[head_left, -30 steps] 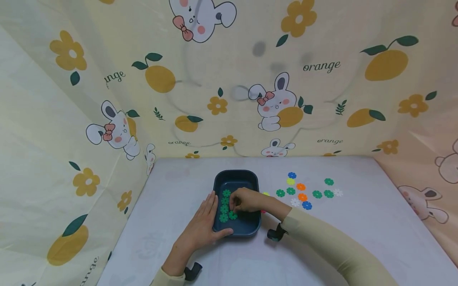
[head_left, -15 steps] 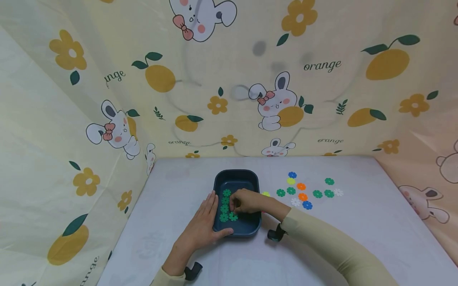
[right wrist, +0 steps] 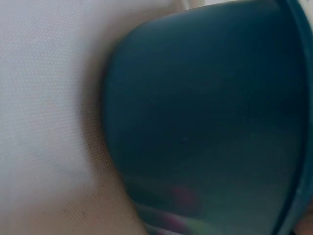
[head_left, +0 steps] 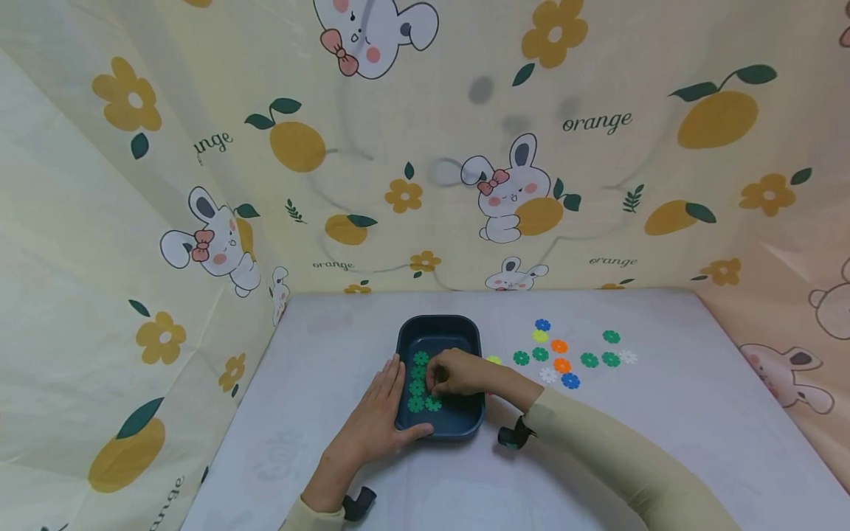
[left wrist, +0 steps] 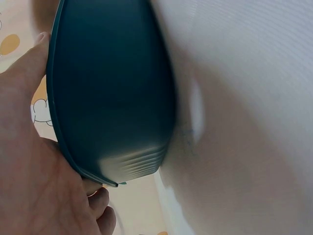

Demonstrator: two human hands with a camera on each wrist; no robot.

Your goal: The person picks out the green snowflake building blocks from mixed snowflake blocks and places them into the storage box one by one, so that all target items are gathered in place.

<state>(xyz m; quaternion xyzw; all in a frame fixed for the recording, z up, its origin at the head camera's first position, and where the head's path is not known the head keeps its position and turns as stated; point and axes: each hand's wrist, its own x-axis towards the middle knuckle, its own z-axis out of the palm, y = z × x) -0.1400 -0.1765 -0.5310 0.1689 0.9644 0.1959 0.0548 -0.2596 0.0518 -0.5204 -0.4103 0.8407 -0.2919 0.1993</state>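
In the head view, a dark blue tray (head_left: 458, 426) holds several green flower-shaped pieces (head_left: 415, 404), most in a column along its left side. My left hand (head_left: 373, 420) lies against the tray's left side with straight fingers, its thumb at the near rim; the left wrist view shows this hand (left wrist: 44, 181) along the rim of the tray (left wrist: 112, 88). My right hand (head_left: 458, 372) reaches over the right rim, fingers bent down just above a green piece (head_left: 433, 403). Its fingertips are partly hidden, and any piece between them cannot be made out. The tray's outer wall (right wrist: 205, 112) fills most of the right wrist view.
Right of the tray, loose flower-shaped pieces lie spread on the white tabletop (head_left: 319, 354): green (head_left: 589, 361), orange (head_left: 561, 366), blue (head_left: 569, 381), white (head_left: 627, 357) and yellow (head_left: 540, 336). A printed cloth (head_left: 425, 147) hangs behind and beside the table.
The green piece below my right fingertips has shifted slightly toward the tray's near side. Both hands are in almost the same places, and the tray has not visibly moved.
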